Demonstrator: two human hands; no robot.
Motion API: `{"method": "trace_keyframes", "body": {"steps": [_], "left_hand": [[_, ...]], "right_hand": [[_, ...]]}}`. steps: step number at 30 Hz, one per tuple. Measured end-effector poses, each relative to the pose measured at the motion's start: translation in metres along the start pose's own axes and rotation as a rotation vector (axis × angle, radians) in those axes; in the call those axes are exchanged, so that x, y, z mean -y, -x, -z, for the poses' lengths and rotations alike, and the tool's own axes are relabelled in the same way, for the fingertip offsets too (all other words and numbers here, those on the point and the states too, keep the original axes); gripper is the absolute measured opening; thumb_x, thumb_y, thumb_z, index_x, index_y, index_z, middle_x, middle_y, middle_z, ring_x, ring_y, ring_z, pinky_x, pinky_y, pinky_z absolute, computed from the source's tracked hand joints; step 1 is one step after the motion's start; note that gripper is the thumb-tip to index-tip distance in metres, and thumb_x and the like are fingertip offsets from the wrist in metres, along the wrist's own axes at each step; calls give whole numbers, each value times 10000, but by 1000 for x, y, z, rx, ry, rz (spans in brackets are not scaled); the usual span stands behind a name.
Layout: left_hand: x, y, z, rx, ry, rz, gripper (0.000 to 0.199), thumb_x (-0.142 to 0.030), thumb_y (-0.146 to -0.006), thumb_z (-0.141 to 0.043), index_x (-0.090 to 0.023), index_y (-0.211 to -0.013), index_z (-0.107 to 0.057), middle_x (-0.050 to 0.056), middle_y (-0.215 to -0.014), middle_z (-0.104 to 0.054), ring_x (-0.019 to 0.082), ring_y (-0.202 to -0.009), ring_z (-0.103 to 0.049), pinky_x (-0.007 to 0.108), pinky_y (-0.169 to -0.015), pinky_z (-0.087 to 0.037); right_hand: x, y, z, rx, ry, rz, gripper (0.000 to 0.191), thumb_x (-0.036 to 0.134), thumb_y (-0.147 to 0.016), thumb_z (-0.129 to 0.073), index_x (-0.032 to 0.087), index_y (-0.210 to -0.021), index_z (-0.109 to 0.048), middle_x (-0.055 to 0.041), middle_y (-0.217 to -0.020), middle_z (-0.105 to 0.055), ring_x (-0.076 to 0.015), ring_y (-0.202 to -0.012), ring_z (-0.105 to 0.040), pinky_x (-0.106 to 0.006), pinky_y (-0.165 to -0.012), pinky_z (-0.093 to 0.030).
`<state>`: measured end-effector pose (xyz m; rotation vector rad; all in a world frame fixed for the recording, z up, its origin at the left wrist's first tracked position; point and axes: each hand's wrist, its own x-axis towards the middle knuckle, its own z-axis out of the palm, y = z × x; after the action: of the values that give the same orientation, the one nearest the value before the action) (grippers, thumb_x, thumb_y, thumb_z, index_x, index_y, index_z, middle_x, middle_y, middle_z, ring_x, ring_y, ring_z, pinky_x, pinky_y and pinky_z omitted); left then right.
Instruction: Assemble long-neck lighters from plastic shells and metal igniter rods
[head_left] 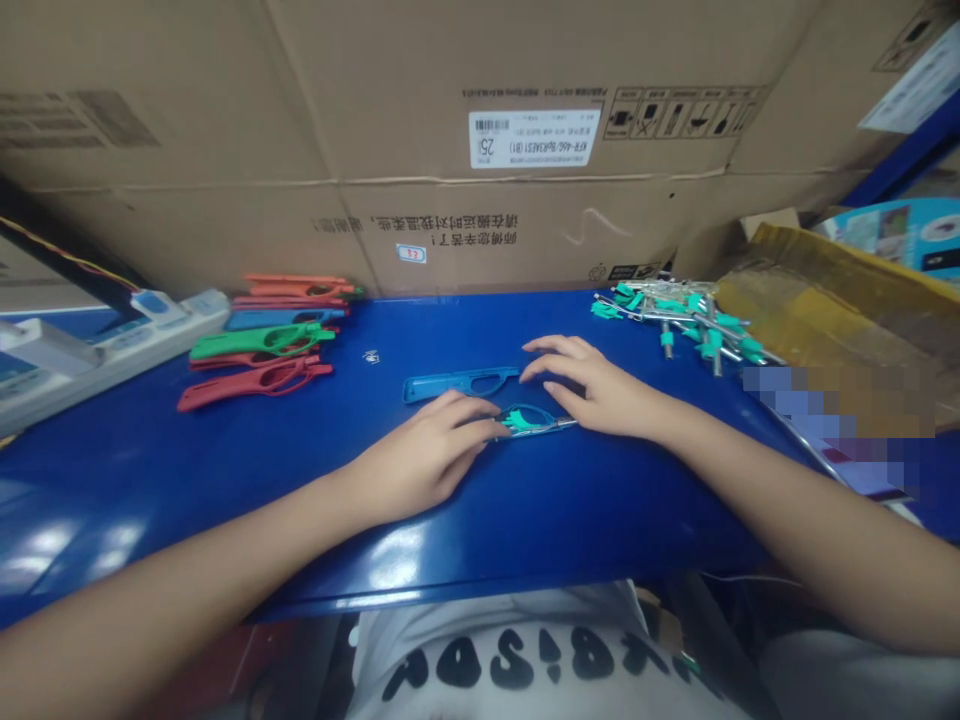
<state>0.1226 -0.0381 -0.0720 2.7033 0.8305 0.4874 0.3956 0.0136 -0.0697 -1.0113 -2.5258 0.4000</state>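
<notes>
My left hand [431,452] is closed over the near blue lighter shell half [541,411], and its fingers hide the handle end. A green trigger piece [517,420] and a thin metal tube [561,424] show in that shell. My right hand [596,385] has its fingers apart, with the thumb just above the tube end and the fingertips by the narrow tip of the other blue shell half [442,386]. That second half lies just behind the first. Whether the right fingertips touch it, I cannot tell.
Red, green, blue and orange shells [262,345] are stacked at the left, beside a white power strip [150,335]. Metal tubes with green pieces [705,325] are heaped at the right, next to a taped carton [817,310]. A cardboard wall [420,120] closes the back of the blue table [600,520].
</notes>
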Motion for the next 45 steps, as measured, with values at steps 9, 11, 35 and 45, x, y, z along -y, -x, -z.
{"method": "trace_keyframes", "body": {"steps": [9,11,35,45], "left_hand": [[1,-1,-2,-11,29,2,352,-139,-1021,-428,-220,-1317,-602,118,-1329,-581,240,-1232,-520,424,-1056,-471],[1,-1,-1,-8,31,5,351,-141,-1019,-436,-225,-1315,-606,116,-1324,-585,238,-1218,-530,422,-1049,-475],[12,-1,19,-243,-130,-19,321,-285,-983,-596,-150,-1267,-662,116,-1123,-714,226,-996,-664,378,-875,-570],[12,0,16,-77,-103,21,323,-327,-977,-590,-157,-1240,-667,90,-1088,-714,223,-973,-653,367,-863,-546]], "right_hand": [[6,0,3,90,151,15,329,232,-991,-443,271,-1247,-646,-102,-1513,-488,-313,-1405,-415,-688,-1170,-187],[0,2,7,52,155,-1,217,228,-944,-520,239,-1101,-669,-118,-1438,-543,-323,-1360,-458,-652,-1140,-278],[17,1,11,86,-577,-204,428,440,-874,-685,195,-1221,-642,4,-832,-590,-137,-722,-565,-281,-666,-464],[15,2,5,93,-202,68,308,399,-904,-690,214,-1146,-645,-75,-1091,-616,-226,-1060,-555,-372,-930,-455]]}}
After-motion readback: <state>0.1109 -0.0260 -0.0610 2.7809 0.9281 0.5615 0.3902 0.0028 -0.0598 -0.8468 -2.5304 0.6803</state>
